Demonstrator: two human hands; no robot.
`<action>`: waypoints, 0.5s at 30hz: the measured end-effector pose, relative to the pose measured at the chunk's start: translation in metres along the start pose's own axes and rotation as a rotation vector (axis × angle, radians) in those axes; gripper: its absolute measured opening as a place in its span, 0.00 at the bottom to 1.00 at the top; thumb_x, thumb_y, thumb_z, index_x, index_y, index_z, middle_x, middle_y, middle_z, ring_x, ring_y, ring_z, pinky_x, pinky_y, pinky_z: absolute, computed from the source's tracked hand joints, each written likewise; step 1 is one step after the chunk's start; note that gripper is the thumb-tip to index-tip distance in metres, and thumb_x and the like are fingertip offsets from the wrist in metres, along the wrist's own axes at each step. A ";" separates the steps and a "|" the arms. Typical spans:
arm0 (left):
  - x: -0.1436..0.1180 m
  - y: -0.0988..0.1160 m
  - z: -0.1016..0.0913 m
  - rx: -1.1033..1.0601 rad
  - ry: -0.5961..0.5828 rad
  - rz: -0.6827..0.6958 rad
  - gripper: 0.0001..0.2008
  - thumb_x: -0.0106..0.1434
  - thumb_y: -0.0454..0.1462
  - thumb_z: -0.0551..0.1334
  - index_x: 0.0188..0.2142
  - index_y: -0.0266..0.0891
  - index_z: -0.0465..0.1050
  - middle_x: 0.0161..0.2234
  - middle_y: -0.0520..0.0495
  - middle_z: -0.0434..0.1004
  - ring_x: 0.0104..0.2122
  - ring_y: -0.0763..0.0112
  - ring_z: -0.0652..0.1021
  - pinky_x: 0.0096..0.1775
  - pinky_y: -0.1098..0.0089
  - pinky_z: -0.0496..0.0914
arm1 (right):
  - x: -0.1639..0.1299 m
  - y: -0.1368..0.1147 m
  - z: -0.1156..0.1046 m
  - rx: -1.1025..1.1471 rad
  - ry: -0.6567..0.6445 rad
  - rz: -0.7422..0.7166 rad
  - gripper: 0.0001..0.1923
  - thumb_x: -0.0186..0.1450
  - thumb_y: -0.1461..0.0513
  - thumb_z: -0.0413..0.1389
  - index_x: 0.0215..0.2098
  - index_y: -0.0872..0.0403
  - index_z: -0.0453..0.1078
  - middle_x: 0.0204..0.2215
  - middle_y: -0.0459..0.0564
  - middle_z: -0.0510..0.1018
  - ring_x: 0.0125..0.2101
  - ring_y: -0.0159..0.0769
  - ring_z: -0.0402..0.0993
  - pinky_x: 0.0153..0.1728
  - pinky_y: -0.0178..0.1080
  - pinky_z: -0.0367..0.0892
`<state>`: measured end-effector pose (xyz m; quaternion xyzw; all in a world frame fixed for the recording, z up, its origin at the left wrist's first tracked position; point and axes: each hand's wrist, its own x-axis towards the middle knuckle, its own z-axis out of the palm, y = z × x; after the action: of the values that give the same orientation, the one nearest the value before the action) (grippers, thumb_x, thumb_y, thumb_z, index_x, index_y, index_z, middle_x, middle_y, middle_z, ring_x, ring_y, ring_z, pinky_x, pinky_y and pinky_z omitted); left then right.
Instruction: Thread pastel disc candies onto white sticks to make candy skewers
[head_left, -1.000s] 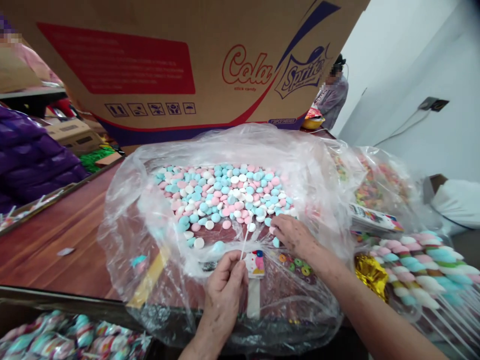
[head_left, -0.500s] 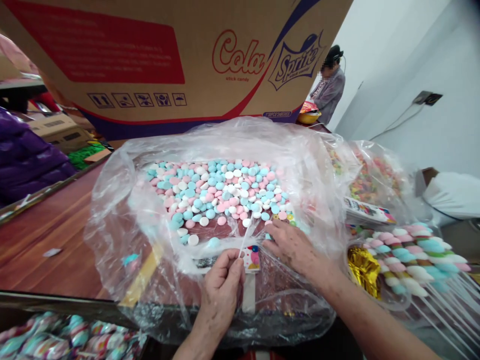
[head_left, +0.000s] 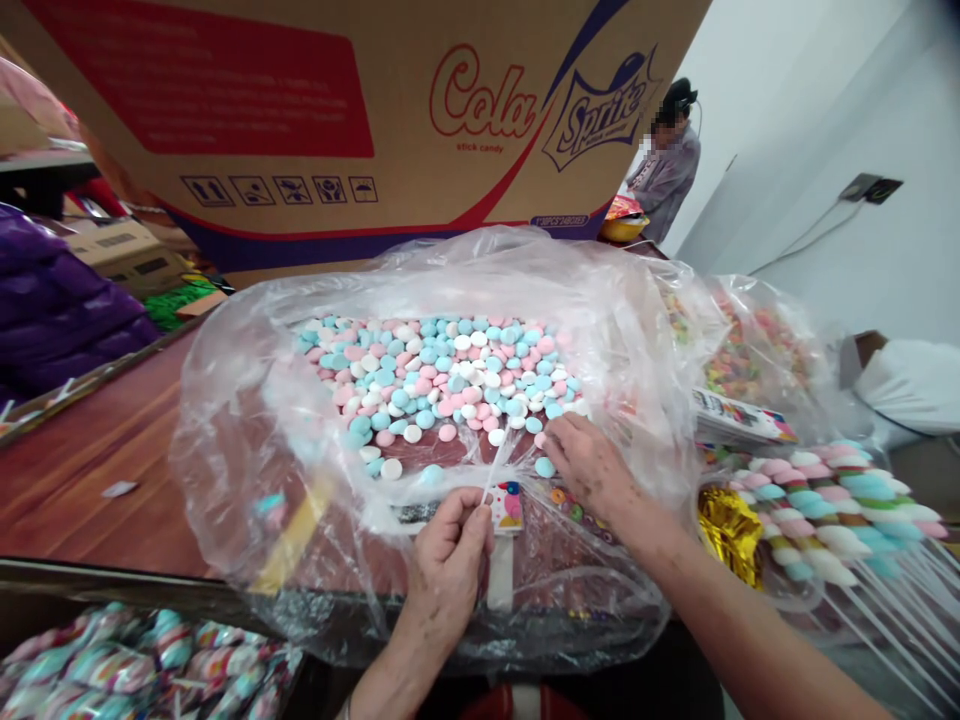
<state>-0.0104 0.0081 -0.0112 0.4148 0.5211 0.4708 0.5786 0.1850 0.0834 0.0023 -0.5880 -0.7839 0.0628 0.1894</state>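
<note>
My left hand (head_left: 452, 545) pinches a thin white stick (head_left: 496, 465) between thumb and fingers; the stick slants up toward the candies. My right hand (head_left: 589, 465) reaches to the right edge of a spread of pink, blue and white button-shaped candies (head_left: 457, 375). Its fingers are stretched out beside a pink candy, with a blue candy (head_left: 545, 467) just below; the fingertips are partly hidden. The candies lie in a clear plastic bag (head_left: 247, 330) opened out on the table. Behind my left hand is a small printed card (head_left: 508, 507). Small colored rings (head_left: 574, 507) lie under my right wrist.
A large cardboard box (head_left: 405, 110) stands behind the bag. At the right are finished candy skewers (head_left: 832, 505), gold foil (head_left: 729, 530) and bagged gummies (head_left: 765, 345). Wrapped candies (head_left: 142, 665) fill a box at lower left. A person (head_left: 670, 170) stands at the back.
My right hand has shifted slightly right and away from me, exposing the blue candy and the colored rings. My left hand keeps its pinch on the stick. The view has tilted slightly.
</note>
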 end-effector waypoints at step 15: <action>0.001 0.000 -0.003 0.011 -0.037 0.013 0.10 0.65 0.44 0.59 0.34 0.40 0.70 0.20 0.59 0.65 0.14 0.83 0.55 0.16 0.80 0.48 | -0.020 -0.008 -0.016 0.037 -0.053 0.007 0.07 0.68 0.65 0.48 0.35 0.53 0.67 0.33 0.50 0.76 0.33 0.36 0.71 0.35 0.36 0.61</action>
<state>-0.0132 0.0090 -0.0115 0.4301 0.5102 0.4637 0.5827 0.1884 0.0604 0.0152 -0.5854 -0.7852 0.0935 0.1791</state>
